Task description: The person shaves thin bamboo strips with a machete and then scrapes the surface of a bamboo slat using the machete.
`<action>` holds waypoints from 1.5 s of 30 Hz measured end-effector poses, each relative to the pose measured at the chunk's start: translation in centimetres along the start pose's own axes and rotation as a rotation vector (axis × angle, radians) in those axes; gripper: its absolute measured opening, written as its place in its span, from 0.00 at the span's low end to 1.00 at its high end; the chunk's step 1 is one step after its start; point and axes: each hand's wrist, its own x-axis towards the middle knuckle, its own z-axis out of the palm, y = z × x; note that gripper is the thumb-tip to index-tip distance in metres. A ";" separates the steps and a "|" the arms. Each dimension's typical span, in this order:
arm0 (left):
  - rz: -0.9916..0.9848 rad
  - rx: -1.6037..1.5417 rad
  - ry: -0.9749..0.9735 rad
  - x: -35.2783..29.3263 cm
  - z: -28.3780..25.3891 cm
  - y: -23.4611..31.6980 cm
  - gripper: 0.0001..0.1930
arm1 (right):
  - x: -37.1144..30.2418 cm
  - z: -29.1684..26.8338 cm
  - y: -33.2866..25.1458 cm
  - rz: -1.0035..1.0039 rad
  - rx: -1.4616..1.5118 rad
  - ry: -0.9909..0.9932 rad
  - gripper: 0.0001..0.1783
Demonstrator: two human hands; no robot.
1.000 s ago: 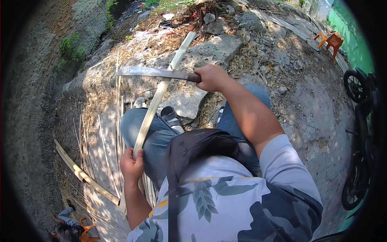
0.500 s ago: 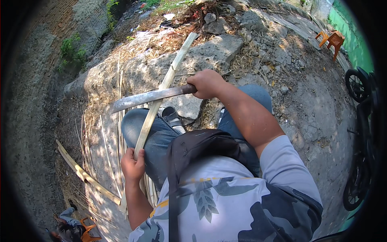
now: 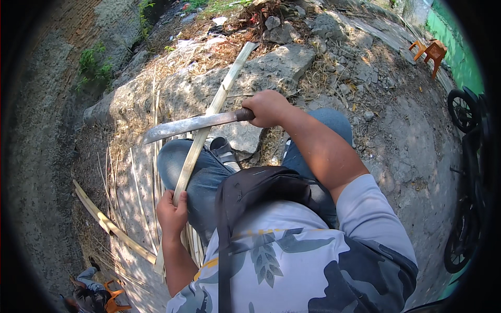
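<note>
My left hand (image 3: 173,213) is closed around the lower part of a long, pale split bamboo strip (image 3: 191,163). The strip slants up and away to the right, passing over my left knee. In my right hand (image 3: 269,108) is the dark handle of a machete (image 3: 180,127). Its worn metal blade points left and lies across the strip around the middle, appearing to touch it. Where the blade crosses, a short stretch of the strip is covered.
More bamboo strips (image 3: 136,182) lie on the ground to my left, beside a thicker bamboo piece (image 3: 112,228). A broken concrete slab (image 3: 282,62) and rubble are ahead. Orange plastic chairs (image 3: 434,52) and a motorcycle (image 3: 467,172) stand right. Another person (image 3: 90,292) is at lower left.
</note>
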 end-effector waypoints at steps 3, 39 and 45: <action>-0.025 0.057 -0.015 0.1 -0.2 0.3 0.19 | 0.0 0.1 0.1 0.008 0.022 -0.007 0.12; 0.017 0.102 -0.028 0.0 -0.2 -0.3 0.18 | 0.1 1.4 0.7 -0.029 0.123 0.034 0.12; 0.053 0.060 0.014 0.0 0.2 -0.7 0.17 | 0.1 1.3 0.7 -0.051 0.112 0.037 0.12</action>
